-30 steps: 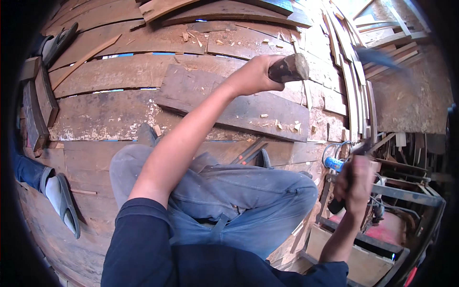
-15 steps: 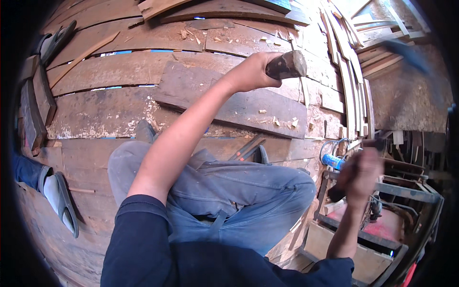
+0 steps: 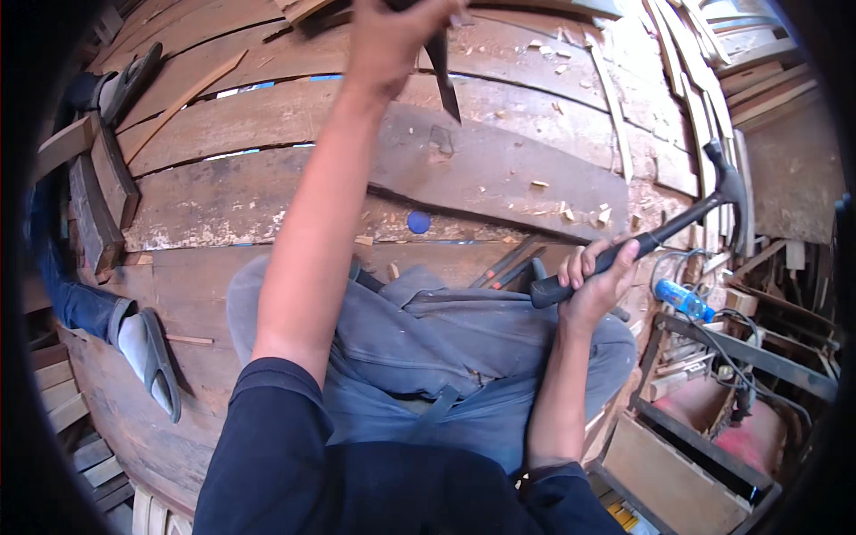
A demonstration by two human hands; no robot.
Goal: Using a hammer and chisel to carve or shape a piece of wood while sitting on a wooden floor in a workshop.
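My left hand (image 3: 388,49) is at the far side, blurred, closed around a chisel. The chisel's dark blade (image 3: 440,78) sticks out below the fingers, its slanted tip over the thick brown board (image 3: 517,174). A small squarish cut (image 3: 441,140) shows in that board, and wood chips lie on it. On the right, my right hand (image 3: 596,278) grips the black handle of a claw hammer (image 3: 682,218). The hammer is held up above my right knee, head pointing away from me to the right.
A blue round cap (image 3: 418,222) lies beside the board. At right are a blue-labelled bottle (image 3: 684,300) and a metal-framed stand (image 3: 749,352) with cables. Long timber strips (image 3: 704,107) line the far right. Another person's slippered foot (image 3: 143,357) rests at left.
My left hand has swung away from me and to the left, with the chisel's blade now turned down. My right hand with the hammer has come inward to the left from the right side.
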